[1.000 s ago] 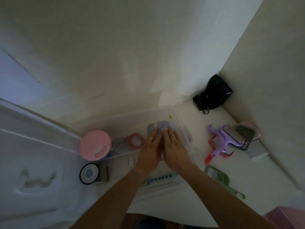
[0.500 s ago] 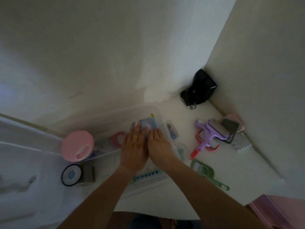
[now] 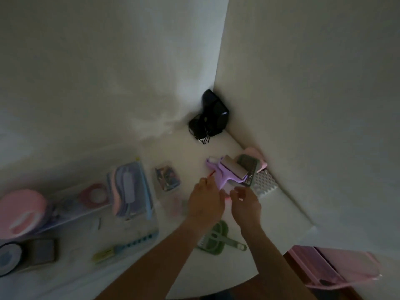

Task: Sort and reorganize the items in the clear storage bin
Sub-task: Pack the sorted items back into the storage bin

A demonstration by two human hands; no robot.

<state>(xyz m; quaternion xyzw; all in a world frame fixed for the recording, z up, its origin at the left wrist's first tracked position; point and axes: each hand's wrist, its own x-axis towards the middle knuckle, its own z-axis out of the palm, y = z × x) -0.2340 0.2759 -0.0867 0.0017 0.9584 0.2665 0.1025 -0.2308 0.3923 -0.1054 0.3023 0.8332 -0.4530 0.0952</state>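
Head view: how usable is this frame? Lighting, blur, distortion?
Head view: dim and underexposed, with no glare; motion blur smears the clear storage bin and the pink lid at left; the left hand and right hand are soft; the wall corner bows from wide-angle distortion; the black bag is comparatively sharp.

Clear glossy plastic storage bin [image 3: 138, 239]; matt purple plastic lint roller [image 3: 225, 173].

No legible text, labels, brands, numbers or signs appear on any item; the frame is dim and motion-blurred.
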